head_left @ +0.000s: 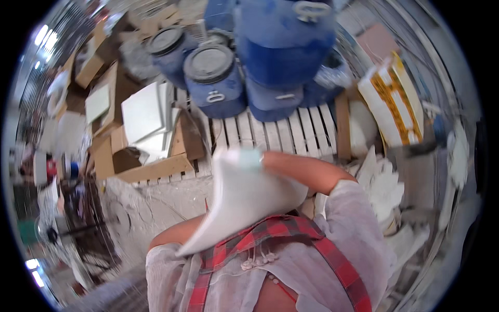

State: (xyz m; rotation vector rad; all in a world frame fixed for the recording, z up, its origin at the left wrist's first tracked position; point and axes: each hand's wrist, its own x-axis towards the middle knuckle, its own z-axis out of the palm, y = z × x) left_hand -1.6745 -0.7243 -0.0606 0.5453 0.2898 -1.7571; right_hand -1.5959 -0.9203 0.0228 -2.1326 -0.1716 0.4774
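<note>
1. Cluttered workshop floor [161, 200] spreads out before us, with a slatted pallet [283, 136] on it; blue drums [215, 99] and a taller blue container [283, 57] stand toward its far side.
2. At the pallet's left, an open carton [163, 170] holds several white panels [141, 115], stacked at a slant and rising above its rim. On our right lie a white bundle with yellow tape [395, 99] and some jagged pale pieces [382, 182].
3. We have one white sheet [249, 195] in front of our checked apron [280, 223], curved and tilted, clear of the carton. Whether it touches the apron, we cannot tell.
4. Our right hand [243, 158], seemingly gloved, is at the sheet's upper edge; motion blur keeps us from telling whether its fingers pinch the sheet or merely press on it.
5. Our left forearm [179, 231] passes behind the sheet, which hides the left hand, so its state is unknown to us.
6. We judge the work to be partway along: this sheet is up off any support but not yet set down. How many remain to be handled, we cannot tell.
</note>
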